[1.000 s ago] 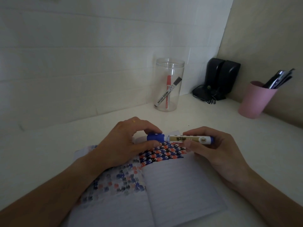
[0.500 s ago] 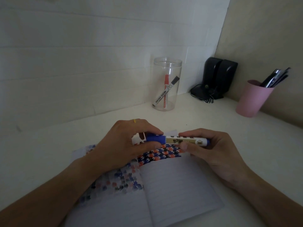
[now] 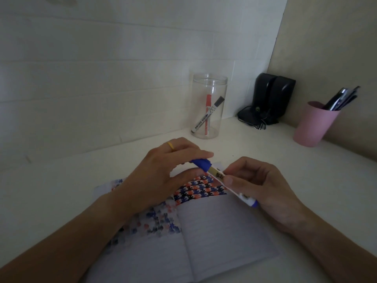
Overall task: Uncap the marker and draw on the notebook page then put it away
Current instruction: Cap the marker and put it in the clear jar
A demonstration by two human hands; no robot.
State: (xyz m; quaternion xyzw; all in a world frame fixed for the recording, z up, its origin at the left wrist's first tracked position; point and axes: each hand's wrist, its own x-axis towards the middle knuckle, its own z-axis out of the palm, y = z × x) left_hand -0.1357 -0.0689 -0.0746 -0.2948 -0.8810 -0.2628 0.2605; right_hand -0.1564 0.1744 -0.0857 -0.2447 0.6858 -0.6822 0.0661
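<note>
White counter carries an open notebook, lined pages up, patterned band across the top; above it, marker held tilted between both hands; left hand grip closed on blue cap, cap seated; right hand grip closed on barrel; clear jar behind holds two markers.

No legible text; marker labels blurred

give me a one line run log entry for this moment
phase: uncapping | left hand: grips blue cap | right hand: holds marker barrel | cap: on | notebook: open, under hands
</note>
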